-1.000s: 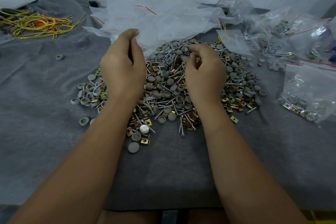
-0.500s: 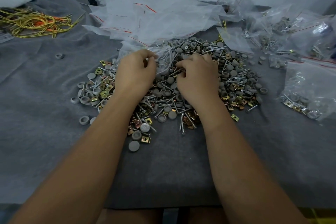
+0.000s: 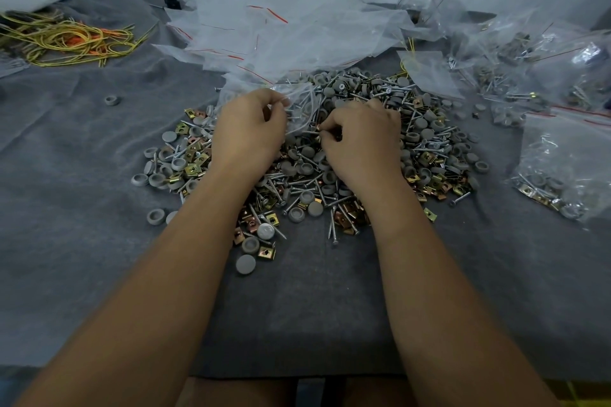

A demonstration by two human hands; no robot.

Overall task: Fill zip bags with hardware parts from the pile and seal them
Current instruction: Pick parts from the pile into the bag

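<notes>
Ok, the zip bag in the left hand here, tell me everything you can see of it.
The zip bag is small, of clear thin plastic, crumpled and creased. It lies on the far side of the pile of hardware, with screws and grey caps showing through it. The left hand pinches its near edge with curled fingers. The right hand is beside it, fingers curled in the parts. Whether its mouth is open, and whether anything is inside, I cannot tell.
</notes>
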